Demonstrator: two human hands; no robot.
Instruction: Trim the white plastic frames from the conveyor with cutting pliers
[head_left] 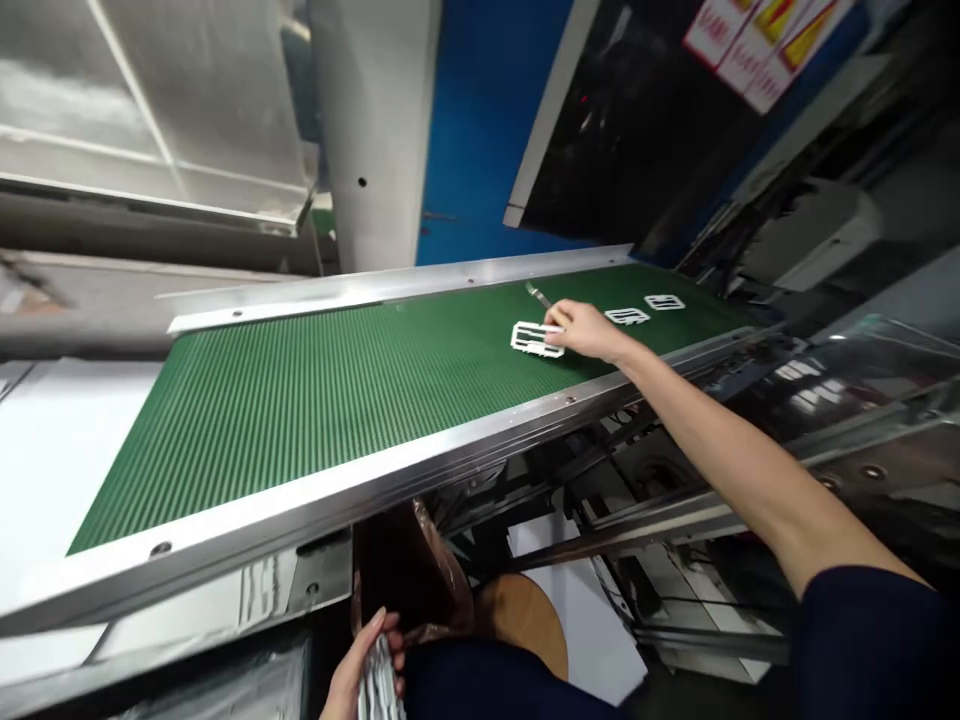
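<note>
The person wears a dark navy top (487, 685) with a short sleeve (874, 640) ending high on the arm, leaving the long right forearm (739, 455), the right hand (589, 332) and the left hand (360, 675) bare, with a neatly shaped, longish fingernail (377, 618) on the left.

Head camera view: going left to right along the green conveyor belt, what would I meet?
White cut-out frame, right hand, second white frame, third white frame.
</note>
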